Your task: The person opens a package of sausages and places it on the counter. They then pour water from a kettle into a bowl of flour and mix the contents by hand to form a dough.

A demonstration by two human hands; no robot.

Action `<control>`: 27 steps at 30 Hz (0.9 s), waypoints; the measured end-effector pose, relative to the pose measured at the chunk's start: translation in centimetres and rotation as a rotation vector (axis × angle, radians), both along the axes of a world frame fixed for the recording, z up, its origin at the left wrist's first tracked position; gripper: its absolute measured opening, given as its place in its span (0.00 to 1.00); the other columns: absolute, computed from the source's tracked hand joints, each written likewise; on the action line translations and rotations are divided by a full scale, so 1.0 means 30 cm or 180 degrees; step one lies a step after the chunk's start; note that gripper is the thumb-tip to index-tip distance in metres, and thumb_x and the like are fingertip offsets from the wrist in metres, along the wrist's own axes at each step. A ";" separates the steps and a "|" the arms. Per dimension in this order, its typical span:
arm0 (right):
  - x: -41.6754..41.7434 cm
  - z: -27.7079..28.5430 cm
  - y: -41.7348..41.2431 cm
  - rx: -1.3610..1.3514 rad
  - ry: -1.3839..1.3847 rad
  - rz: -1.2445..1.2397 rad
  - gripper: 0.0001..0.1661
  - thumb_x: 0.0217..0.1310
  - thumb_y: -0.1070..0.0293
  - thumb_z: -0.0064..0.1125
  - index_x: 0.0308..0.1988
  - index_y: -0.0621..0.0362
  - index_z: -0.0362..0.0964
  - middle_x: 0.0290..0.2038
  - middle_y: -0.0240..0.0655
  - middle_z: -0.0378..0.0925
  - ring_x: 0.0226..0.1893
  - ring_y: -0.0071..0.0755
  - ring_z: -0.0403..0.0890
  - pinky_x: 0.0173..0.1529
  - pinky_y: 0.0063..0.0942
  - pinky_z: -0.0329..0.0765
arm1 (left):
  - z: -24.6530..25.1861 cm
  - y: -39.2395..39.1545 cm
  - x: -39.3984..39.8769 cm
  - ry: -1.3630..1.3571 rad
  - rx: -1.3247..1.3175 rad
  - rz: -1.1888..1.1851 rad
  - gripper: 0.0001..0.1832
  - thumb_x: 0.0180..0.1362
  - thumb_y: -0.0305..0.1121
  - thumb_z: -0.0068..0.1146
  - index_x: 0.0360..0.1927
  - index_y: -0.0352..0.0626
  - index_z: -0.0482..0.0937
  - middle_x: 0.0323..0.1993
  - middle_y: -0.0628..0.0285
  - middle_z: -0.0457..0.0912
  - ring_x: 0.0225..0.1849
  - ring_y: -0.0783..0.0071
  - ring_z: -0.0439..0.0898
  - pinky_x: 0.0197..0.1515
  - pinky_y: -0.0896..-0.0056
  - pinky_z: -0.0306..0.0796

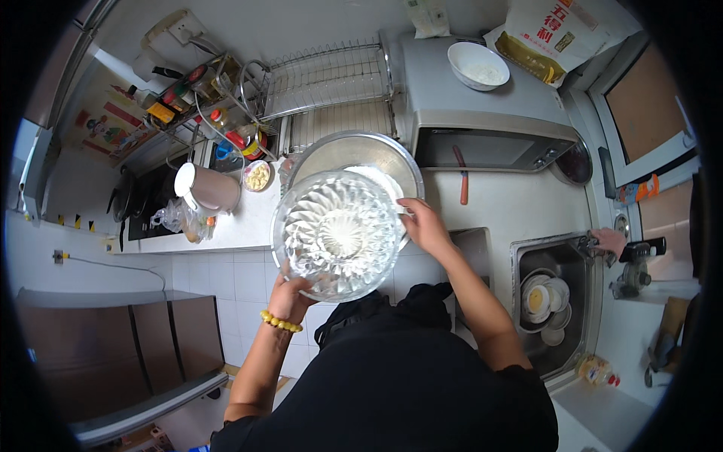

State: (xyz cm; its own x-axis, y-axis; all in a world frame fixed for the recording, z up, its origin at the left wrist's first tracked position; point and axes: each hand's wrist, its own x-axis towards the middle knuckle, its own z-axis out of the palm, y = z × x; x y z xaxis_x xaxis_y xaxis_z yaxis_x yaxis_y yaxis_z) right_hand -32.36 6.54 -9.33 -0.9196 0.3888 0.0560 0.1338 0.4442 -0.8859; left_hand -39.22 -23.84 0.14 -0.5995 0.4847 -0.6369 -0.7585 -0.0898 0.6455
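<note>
A clear bowl [340,234] with swirled fluting is raised in front of my body, tilted so its inside faces up to me. My left hand [291,296] grips its lower left rim; a yellow bead bracelet circles that wrist. At the upper right rim, my right hand [421,223] pinches the edge between thumb and fingers. Behind and partly under the bowl stands a wide stainless steel basin [333,148] on the counter. White, flour-like stuff [375,174] shows inside the basin; the clear bowl hides most of it.
Left of the basin are a pink-and-white pitcher [212,189] and a small dish of pale pieces [257,175]. A red-handled knife [464,183] lies to the right, before a microwave [486,148] bearing a white bowl [479,66]. The sink [570,248] holds stacked dishes.
</note>
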 end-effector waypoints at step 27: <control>-0.544 -0.498 -0.277 0.2932 -0.1248 0.1662 0.29 0.42 0.62 0.68 0.50 0.41 0.73 0.57 0.29 0.66 0.59 0.42 0.63 0.60 0.54 0.57 | -0.125 -0.390 -0.172 0.0033 -0.0170 0.1000 0.42 0.42 0.18 0.36 0.68 0.48 0.49 0.60 0.45 0.63 0.55 0.40 0.71 0.51 0.32 0.70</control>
